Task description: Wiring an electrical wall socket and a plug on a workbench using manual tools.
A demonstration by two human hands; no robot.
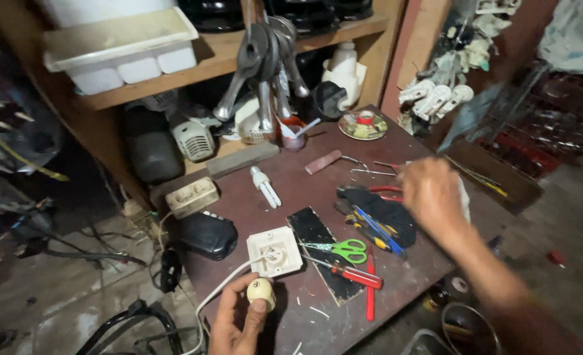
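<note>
The left hand [235,325] is gripping a small round cream plug [261,291] at the near edge of the dark brown wooden desk [291,177], just beside the square cream wall socket [275,251]. The right hand [432,194] is hovering, fingers loosely open and blurred, over the pliers with red and black handles [377,204] near the desk's right edge, holding nothing.

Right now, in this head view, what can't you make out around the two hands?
- Right hand: motion-blurred; whether it grips anything is unclear.
- Pale object behind it: mostly hidden by that hand.
- Left hand: cut off by the bottom edge; its fingers hide part of the round cream plug.
- Tools on the dark cloth: overlapping.
</note>
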